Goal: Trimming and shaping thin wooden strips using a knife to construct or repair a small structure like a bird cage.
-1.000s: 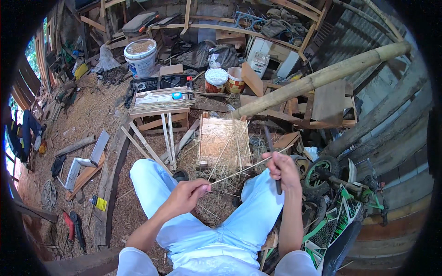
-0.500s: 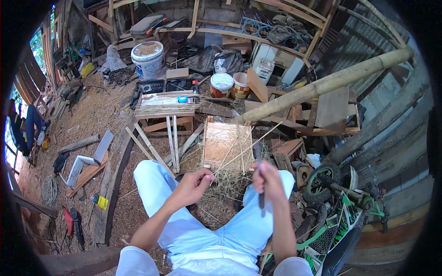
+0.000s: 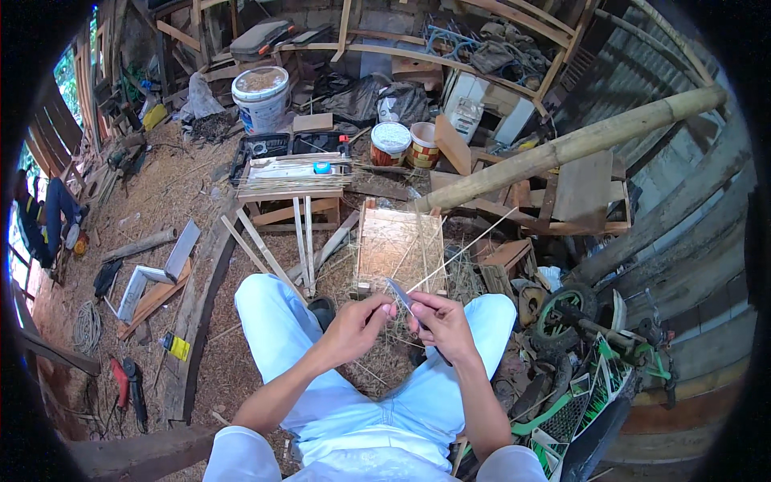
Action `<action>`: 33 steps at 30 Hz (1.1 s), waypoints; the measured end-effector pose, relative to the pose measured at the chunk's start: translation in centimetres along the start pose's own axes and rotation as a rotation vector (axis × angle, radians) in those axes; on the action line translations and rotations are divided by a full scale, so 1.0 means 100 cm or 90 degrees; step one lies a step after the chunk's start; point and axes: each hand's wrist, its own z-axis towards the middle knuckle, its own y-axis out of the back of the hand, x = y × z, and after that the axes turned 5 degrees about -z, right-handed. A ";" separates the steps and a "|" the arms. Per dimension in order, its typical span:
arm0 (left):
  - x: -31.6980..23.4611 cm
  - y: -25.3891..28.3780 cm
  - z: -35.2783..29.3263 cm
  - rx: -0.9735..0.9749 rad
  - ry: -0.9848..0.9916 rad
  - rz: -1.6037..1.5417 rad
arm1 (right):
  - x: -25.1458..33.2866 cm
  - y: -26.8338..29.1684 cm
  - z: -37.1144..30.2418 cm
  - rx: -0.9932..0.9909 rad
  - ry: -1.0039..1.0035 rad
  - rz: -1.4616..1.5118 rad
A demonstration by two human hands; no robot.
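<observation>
My left hand (image 3: 356, 329) is closed, pinching the near end of a thin bamboo strip (image 3: 474, 243) between thumb and fingers. The strip slants away up to the right, past my right hand. My right hand (image 3: 445, 327) grips a knife (image 3: 399, 293), its blade tilted up to the left and lying against or just beside the strip near the left fingertips. Both hands are close together over my lap, between the knees. Beyond them stands a low wooden board (image 3: 399, 243), with shavings and thin strips around and across it.
A small wooden stand (image 3: 291, 195) holds a bundle of thin strips and a blue tape measure (image 3: 321, 167). Buckets (image 3: 261, 108) stand behind. A thick bamboo pole (image 3: 578, 145) crosses the right side. A green-framed bicycle (image 3: 562, 317) lies at right; a beam (image 3: 195, 321) lies at left.
My right hand has moved left with the knife, from apart on the right to beside my left hand at the strip. The strip and left hand have shifted slightly right.
</observation>
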 end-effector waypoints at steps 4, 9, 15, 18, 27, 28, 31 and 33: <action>-0.011 0.004 -0.008 0.016 0.058 0.020 | 0.010 0.012 0.002 -0.179 0.063 -0.042; 0.001 0.011 -0.017 0.025 0.028 0.030 | 0.027 0.042 0.001 -0.186 0.095 0.004; -0.006 0.004 -0.012 0.056 0.003 0.008 | 0.022 0.020 0.000 -0.058 0.047 0.049; 0.001 0.010 -0.017 0.078 0.002 -0.027 | 0.027 0.051 0.001 -0.114 0.115 0.074; 0.004 0.002 -0.013 0.150 0.041 -0.135 | 0.021 0.031 -0.003 -0.003 0.043 0.157; 0.005 0.003 -0.012 0.155 0.021 -0.149 | 0.023 0.035 -0.003 -0.002 0.043 0.158; 0.008 0.007 -0.016 0.200 0.070 -0.231 | 0.026 0.040 -0.004 -0.048 0.047 0.096; 0.009 0.008 -0.016 0.211 0.106 -0.274 | 0.027 0.044 -0.005 -0.053 0.050 0.088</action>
